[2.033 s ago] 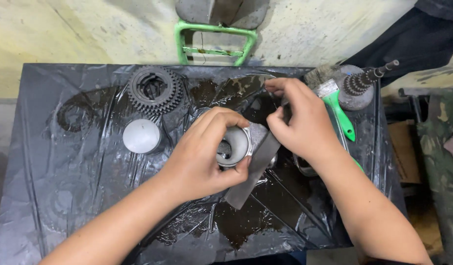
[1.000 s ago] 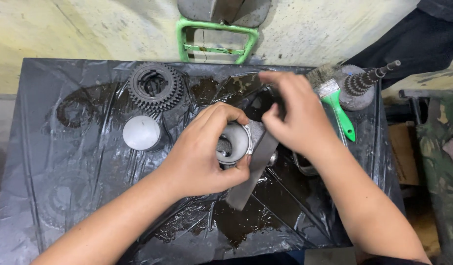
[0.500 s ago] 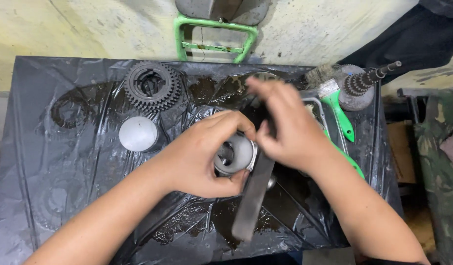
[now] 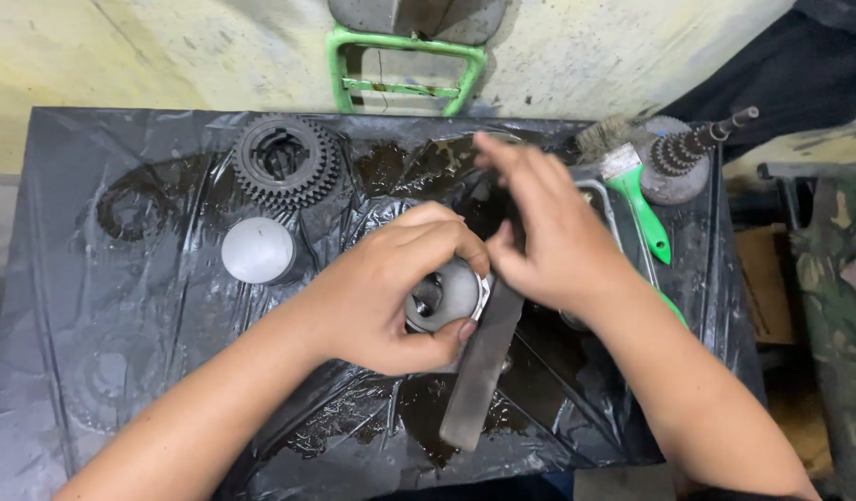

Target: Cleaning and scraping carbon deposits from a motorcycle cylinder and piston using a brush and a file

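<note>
The shiny round metal part (image 4: 447, 295) sits in the middle of the table. The left hand (image 4: 391, 292) is wrapped tight around it. A long flat grey file (image 4: 479, 357) lies against the part's edge at 3 o'clock. The right hand (image 4: 549, 232) pinches the file's top end.

To do this well, the person should probably keep the part still and the file flat on its rim, pushing gently so it does not slip.

The file looks rough and dull. At 10 o'clock sits a smooth grey cap (image 4: 257, 250), and past it a dark toothed gear (image 4: 284, 172). At 2 o'clock lie a green-handled brush (image 4: 639, 199) and a stepped gear shaft (image 4: 683, 153). Crinkly wet black plastic sheet (image 4: 122, 353) covers the table.
</note>
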